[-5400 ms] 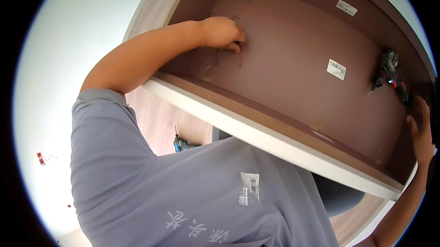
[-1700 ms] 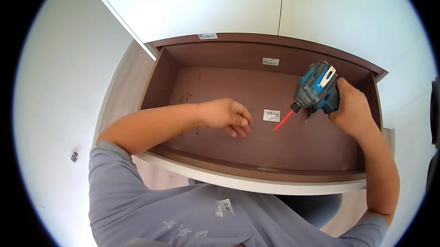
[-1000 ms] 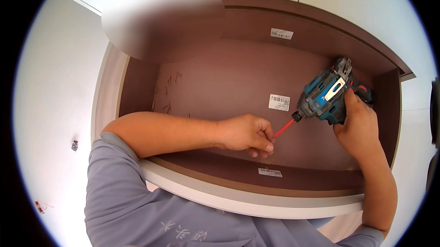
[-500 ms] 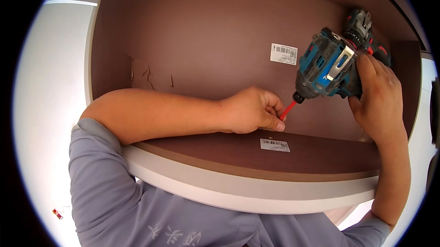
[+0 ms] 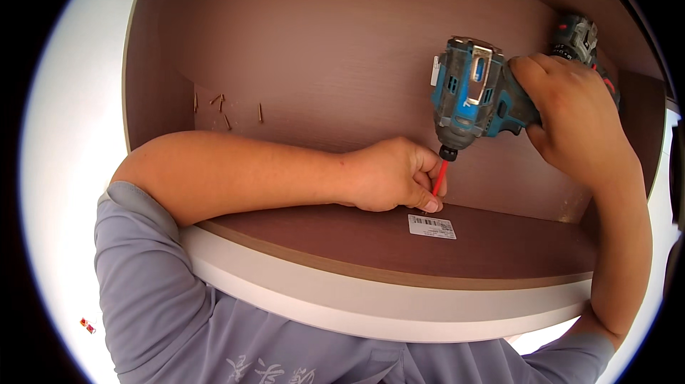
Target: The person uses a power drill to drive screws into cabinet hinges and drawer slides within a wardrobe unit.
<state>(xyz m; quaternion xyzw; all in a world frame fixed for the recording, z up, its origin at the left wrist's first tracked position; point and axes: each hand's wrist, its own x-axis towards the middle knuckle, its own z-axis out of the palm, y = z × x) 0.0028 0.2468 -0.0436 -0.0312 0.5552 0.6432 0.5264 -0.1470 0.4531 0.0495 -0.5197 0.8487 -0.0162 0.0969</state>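
My right hand [image 5: 574, 109] grips the handle of a blue and black cordless impact driver [image 5: 467, 91], its nose tilted down toward the near panel. A long red driver bit [image 5: 441, 176] sticks out of the chuck. The fingers of my left hand [image 5: 399, 176] are pinched around the lower end of this bit, close to the near inner panel [image 5: 514, 241]. The fingers and thumb hide the bit's tip, so whether a screw sits there cannot be told. My left forearm lies across the near part of the brown cabinet box.
Several loose screws [image 5: 220, 103] lie on the brown back board [image 5: 321, 49] at the left. Behind my right hand rests a second cordless drill [image 5: 574, 36]. A white printed label [image 5: 432, 226] is on the near panel. The box's pale front edge [image 5: 371, 304] runs close to my body.
The impact driver has swung left and become more upright, with its bit now pointing more steeply down. My right hand moved with it; my left fingers stay at the bit's end.
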